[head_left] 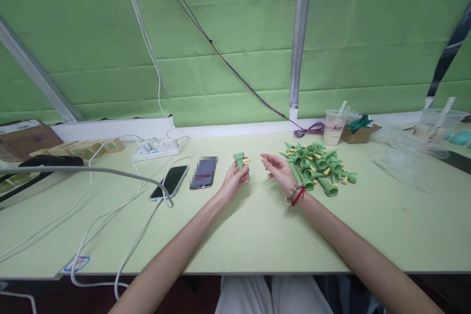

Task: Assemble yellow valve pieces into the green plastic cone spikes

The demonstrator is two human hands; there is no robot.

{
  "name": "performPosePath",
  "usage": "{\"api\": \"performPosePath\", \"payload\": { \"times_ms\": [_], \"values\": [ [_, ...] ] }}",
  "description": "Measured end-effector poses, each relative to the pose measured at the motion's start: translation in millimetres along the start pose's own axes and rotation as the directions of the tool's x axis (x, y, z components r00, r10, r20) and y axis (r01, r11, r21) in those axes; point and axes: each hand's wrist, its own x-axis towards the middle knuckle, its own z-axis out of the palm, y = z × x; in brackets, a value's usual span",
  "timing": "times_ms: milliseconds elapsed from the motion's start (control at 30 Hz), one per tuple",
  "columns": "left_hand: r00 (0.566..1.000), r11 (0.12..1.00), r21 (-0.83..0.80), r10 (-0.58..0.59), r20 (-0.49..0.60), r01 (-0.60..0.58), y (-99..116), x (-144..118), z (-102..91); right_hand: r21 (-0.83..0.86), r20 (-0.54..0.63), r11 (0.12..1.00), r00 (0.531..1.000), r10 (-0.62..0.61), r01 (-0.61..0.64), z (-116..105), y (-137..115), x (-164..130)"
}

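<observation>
My left hand (234,181) is closed around the narrow part of a green plastic cone-shaped piece (239,156), its wide end upward. From the side of that piece a small yellow peg (247,160) sticks out toward the right. Facing it across a short gap, my right hand (278,169) pinches a tiny, thin pale piece (260,158) between thumb and fingertips; its exact kind is too small to make out. Just behind the right wrist lies a pile of similar green cone-shaped pieces (315,163), many with yellow pegs.
Two phones, one dark-screened (172,180) and one lit (204,172), lie on the table (235,240) to the left. White cables run from a power strip (158,149). Behind the pile stand a drink cup (334,127) and small cardboard box (358,134); plastic bags (403,164) lie right.
</observation>
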Motion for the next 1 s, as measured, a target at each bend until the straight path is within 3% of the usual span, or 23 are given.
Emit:
{"api": "performPosePath", "payload": {
  "times_ms": [267,667,1000],
  "values": [
    [0.985,0.957,-0.235,-0.160,0.070,0.172,6,0,1.3,-0.032,0.007,0.999,1.000,-0.019,0.019,-1,0,1],
    [0.981,0.944,-0.267,-0.183,0.072,0.196,-5,3,-1.6,-0.063,-0.031,0.997,0.998,-0.054,0.052,0,-2,-1],
    [0.980,0.921,-0.335,-0.188,0.067,0.199,-2,2,-3.2,-0.127,0.010,0.986,0.994,-0.112,0.112,-1,-1,-2]
  ]
}}
